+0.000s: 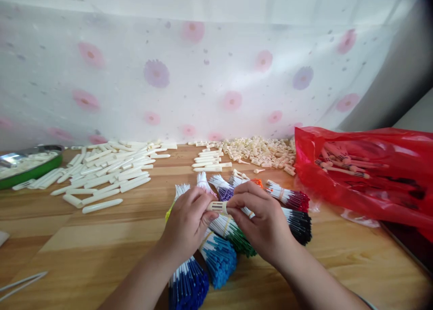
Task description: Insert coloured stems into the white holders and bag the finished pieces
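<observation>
Plastic piece point(217, 206), cream, slotted, small: judged light, stiff and slightly slick, best pinched at its two ends. Held just above the table point(84, 251), over bundles of coloured refills point(219, 256). Left hand point(187, 222) and right hand point(262, 219) are curled, fingertips pinching it from either end. White caps point(108, 170) lie far left; red bag point(365, 174) right.

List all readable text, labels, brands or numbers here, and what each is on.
None readable.
Red plastic bag: dark marks, too blurred to read.
Small cream slotted plastic piece pinched by left hand and right hand: no marking visible.
White flowered curtain: pattern only.
</observation>
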`<state>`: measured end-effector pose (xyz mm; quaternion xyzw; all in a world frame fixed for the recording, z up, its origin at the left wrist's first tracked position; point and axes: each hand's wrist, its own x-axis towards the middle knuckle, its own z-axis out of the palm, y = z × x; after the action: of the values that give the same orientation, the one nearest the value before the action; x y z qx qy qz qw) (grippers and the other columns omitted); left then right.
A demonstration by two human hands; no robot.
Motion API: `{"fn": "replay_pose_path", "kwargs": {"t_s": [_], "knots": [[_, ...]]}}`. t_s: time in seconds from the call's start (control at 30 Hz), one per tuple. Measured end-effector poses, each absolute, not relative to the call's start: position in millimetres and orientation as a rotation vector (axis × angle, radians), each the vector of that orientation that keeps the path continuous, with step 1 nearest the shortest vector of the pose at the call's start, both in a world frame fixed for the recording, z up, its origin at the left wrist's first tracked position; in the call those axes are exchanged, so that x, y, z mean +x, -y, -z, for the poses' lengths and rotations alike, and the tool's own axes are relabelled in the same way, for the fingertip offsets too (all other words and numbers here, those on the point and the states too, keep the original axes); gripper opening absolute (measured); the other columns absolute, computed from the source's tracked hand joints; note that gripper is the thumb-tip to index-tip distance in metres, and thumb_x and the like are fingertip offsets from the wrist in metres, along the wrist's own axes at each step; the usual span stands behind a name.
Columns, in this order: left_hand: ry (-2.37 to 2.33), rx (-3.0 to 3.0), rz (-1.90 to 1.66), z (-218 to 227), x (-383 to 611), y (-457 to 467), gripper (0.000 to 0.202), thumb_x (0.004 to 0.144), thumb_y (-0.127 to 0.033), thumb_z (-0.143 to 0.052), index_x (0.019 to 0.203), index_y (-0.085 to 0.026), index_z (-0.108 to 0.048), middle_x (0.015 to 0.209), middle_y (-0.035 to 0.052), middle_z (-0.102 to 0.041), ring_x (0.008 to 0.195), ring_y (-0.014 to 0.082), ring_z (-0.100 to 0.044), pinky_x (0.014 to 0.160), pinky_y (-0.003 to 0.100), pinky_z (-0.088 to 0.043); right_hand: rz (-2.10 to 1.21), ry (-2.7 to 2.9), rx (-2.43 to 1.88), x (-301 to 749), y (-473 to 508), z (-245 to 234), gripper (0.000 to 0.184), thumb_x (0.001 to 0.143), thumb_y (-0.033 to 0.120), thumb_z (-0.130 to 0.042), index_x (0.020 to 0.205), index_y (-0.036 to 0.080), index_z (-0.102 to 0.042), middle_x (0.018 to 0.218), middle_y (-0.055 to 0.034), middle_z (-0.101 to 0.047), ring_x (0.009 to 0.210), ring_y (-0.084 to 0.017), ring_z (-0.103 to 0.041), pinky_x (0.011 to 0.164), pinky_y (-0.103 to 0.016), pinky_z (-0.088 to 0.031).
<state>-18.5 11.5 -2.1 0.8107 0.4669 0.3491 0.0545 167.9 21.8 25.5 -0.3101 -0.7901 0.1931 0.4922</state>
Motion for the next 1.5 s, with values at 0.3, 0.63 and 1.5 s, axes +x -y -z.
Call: {"fn": "replay_pose_path", "kwargs": {"t_s": [0.3,0.63,1.5], "knots": [[-1.7,2.61,-1.096,4,-14,-9,0.033,0.094,-0.04,-0.038,0.098,-0.017,-0.06,0.088,0.0078,-0.057,0.081,0.0232,-0.055,0.068,0.034,-0.042,-0.717,1.719,-0.877,158,-26,-16,0.013,0.078,0.009,-0.058,0.069,0.017,-0.063,0.073,-0.0009,-0.056,0.07,-0.013,-0.054,0.063,-0.022,-0.043],[-1.851,2.621,-1.002,6,-12,-10,0.031,0.093,-0.041,-0.038,0.097,-0.019,-0.061,0.086,0.0071,-0.058,0.079,0.0233,-0.055,0.067,0.034,-0.042,-1.063,1.495,-0.847,152,-28,-5,0.01,0.077,0.023,-0.062,0.07,0.018,-0.068,0.077,-0.0016,-0.057,0.077,-0.015,-0.055,0.073,-0.027,-0.045],[-1.558,2.489,-0.665,2,0,-16,0.021,0.08,-0.011,-0.048,0.086,-0.022,-0.066,0.087,0.0016,-0.068,0.083,0.0182,-0.061,0.072,0.027,-0.044,-0.156,2.457,-1.76,247,-95,-14,0.019,0.088,0.018,-0.049,0.088,0.016,-0.067,0.094,-0.0075,-0.068,0.088,-0.018,-0.062,0.076,-0.029,-0.045]]}}
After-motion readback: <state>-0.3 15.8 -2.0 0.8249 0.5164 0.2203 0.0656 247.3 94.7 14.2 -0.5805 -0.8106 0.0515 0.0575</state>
